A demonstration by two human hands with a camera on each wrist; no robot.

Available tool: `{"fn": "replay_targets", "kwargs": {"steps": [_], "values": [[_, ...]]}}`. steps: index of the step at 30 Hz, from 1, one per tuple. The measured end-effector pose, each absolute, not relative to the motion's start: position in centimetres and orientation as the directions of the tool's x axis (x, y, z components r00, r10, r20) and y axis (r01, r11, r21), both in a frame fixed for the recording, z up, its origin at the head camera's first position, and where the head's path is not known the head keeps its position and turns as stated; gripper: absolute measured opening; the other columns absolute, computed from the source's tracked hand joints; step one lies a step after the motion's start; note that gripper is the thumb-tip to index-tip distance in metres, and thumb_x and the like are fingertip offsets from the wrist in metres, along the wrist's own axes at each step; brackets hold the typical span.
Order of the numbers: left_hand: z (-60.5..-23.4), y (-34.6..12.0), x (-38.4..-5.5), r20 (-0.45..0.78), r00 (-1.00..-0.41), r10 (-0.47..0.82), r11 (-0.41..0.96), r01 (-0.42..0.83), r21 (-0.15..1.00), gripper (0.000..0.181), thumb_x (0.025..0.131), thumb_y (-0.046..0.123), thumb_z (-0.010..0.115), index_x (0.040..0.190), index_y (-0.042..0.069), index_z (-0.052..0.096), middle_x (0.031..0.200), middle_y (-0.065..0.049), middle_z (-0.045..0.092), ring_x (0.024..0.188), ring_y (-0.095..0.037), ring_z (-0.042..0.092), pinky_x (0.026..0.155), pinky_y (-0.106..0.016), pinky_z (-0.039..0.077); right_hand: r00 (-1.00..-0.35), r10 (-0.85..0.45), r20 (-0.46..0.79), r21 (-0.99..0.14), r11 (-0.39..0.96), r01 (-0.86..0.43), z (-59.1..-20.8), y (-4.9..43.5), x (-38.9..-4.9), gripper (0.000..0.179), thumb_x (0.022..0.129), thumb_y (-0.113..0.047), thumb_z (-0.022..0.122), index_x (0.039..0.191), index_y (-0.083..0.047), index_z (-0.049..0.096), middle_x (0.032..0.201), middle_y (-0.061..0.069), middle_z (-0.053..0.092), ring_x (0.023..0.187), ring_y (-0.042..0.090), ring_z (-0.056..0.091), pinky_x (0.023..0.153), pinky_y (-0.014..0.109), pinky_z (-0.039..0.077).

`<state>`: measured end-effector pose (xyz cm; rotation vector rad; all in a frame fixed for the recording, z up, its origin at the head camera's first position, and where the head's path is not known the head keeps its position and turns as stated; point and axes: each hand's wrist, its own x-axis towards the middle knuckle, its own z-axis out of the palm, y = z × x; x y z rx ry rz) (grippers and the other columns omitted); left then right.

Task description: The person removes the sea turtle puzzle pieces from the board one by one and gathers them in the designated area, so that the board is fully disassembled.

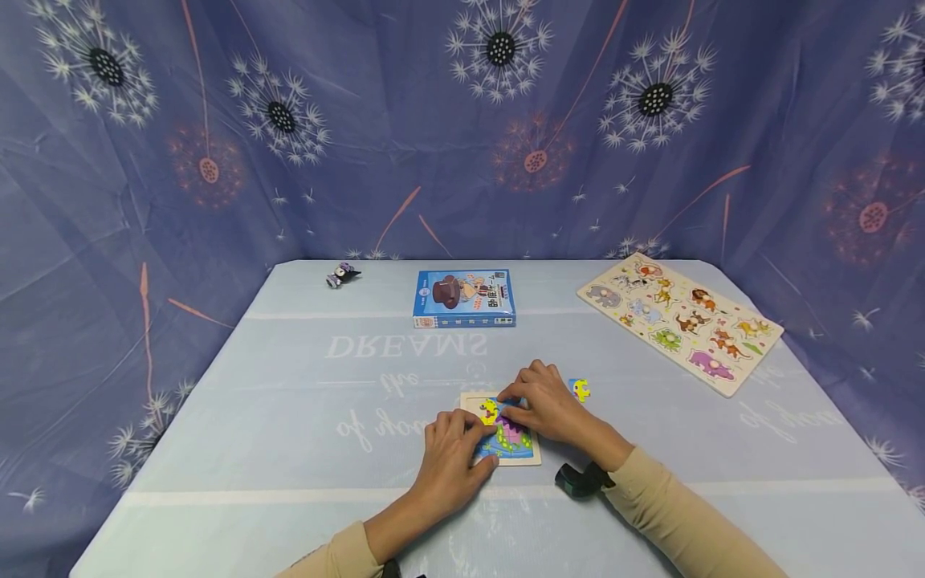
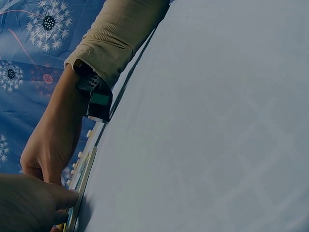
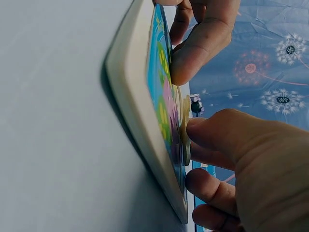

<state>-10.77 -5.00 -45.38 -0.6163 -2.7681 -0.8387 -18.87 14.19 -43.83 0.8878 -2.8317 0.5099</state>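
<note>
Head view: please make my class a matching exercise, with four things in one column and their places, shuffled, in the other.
Things
1. Framed puzzle
2. Blue box
3. Animal board
4. Lone piece

Places
A. On the right side of the table
B. Just to the right of the right hand, touching nothing but the table
C. Straight beyond the framed puzzle, toward the table's far edge
D. Partly covered by the left hand and the right hand

Right pairs: 1-D, 2-C, 3-A, 4-B
</note>
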Motion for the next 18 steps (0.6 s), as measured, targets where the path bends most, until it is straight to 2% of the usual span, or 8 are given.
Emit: {"fn": "replay_targets", "kwargs": {"steps": [9, 18], "values": [[-45.45, -5.08, -10.71, 0.319, -0.884, 0.340, 0.749, 0.460, 0.476, 0.036, 0.079, 0.025, 0.071, 0.113, 0.014, 0.068, 0.108, 0.000, 0.052, 0.099, -0.017, 0.040, 0.087, -0.042, 0.030, -0.797, -0.557, 0.234, -0.259, 0.754, -0.603, -43.95, 14.32, -18.50, 0.017, 0.079, -0.033, 0.073, 0.095, -0.026, 0.074, 0.084, -0.009, 0.057, 0.083, 0.010, 0.040, 0.075, 0.030, 0.029], [-45.34, -5.15, -10.74, 0.321, -0.883, 0.343, 0.755, 0.462, 0.465, 0.036, 0.079, 0.028, 0.070, 0.113, 0.016, 0.068, 0.108, 0.001, 0.051, 0.099, -0.017, 0.040, 0.086, -0.040, 0.030, -0.814, -0.542, 0.209, -0.281, 0.764, -0.581, -43.94, 14.33, -18.47, 0.029, 0.077, -0.036, 0.074, 0.103, -0.024, 0.070, 0.088, -0.007, 0.058, 0.086, 0.012, 0.042, 0.077, 0.032, 0.030]]}}
